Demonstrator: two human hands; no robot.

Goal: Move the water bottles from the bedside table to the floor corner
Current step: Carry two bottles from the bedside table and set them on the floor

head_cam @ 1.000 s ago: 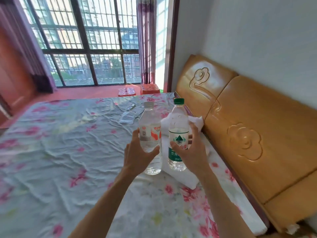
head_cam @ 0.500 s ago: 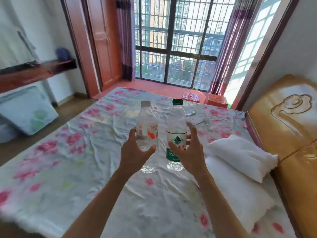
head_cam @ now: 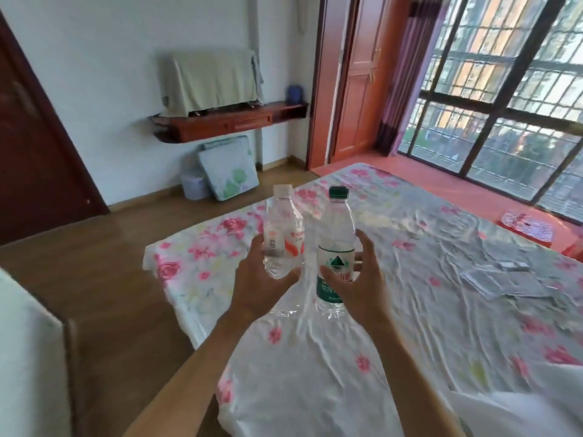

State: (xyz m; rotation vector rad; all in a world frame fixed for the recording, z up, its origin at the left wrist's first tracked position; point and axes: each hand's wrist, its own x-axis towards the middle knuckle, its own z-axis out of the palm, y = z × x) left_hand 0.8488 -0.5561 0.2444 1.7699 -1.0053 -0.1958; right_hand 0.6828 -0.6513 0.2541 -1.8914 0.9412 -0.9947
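Bottles swung leftward, left hand and right hand fingers encircling.

Left hand grips the white-capped bottle, red-and-white label. Right hand grips the green-capped bottle, green label. Both roughly upright, just beside each other, held above the bed near its foot corner. Beyond the bed's foot: wooden floor, wall shelf, folded mat and small bin. Barred window on the bed's far side.
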